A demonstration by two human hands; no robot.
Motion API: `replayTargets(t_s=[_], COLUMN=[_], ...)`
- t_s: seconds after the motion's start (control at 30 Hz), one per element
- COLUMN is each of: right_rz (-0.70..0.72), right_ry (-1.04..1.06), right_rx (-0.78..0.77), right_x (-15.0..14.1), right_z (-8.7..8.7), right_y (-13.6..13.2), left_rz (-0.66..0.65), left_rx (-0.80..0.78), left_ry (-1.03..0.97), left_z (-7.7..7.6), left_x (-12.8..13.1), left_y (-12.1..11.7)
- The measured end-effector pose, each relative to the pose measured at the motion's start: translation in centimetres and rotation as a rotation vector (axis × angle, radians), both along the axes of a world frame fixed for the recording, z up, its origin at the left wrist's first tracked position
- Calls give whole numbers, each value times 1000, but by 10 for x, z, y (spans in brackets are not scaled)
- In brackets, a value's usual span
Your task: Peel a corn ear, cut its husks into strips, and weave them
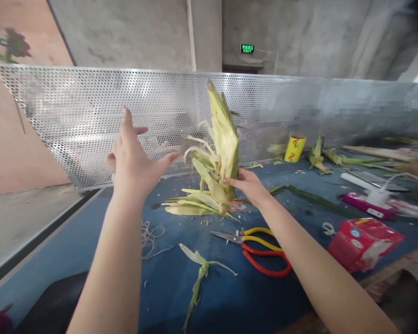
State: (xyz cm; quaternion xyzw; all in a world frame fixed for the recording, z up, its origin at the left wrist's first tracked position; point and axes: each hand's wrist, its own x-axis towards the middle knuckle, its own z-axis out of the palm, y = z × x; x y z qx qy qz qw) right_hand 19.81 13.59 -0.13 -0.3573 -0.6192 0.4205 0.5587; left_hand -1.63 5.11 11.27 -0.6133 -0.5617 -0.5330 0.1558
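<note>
My right hand [248,184] grips the lower part of an ear of corn [223,139] still in its pale green husk, held upright above the blue table [216,287]. Several peeled husk leaves [190,204] hang and spread from its base onto the table. My left hand [134,155] is raised to the left of the corn, fingers stretched out and apart, holding nothing and not touching the ear.
Yellow and red scissors [257,248] lie in front of the corn. A husk scrap [198,269] and rubber bands [151,236] lie nearer me. A red packet [364,241], yellow tape roll [294,148] and more husks [334,157] sit right. A perforated metal screen [90,120] borders the back.
</note>
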Motion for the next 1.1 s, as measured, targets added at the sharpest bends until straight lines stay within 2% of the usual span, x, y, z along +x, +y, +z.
replayTargets(t_s=[0.07, 0.13, 0.2, 0.27, 0.37, 0.53, 0.67, 0.8, 1.1], right_rz=[-38, -68, -107, -149, -176, -173, -181, -205, -192], right_ry=[81, 161, 235, 277, 289, 283, 238, 332, 344], right_rx=[2, -9, -27, -38, -53, -73, -92, -97, -98], right_x=[2, 2, 3, 5, 9, 8, 6, 9, 13], right_z=[0, 1, 0, -1, -5, -6, -6, -8, -12], right_y=[1, 1, 1, 1, 2, -2, -3, 2, 7], left_rz=[-44, -129, -301, -528, -664, -692, -680, -648, -723], left_rx=[-120, -341, -550, -599, -554, -480, -426, -363, -529], left_ry=[-87, -225, -395, -600, -807, -960, -1013, -1090, -1221], left_z=[-4, -15, -32, -49, -68, -77, -76, -73, -68], left_x=[1, 13, 33, 53, 73, 78, 80, 79, 76], left_y=[4, 11, 21, 30, 40, 46, 43, 42, 42])
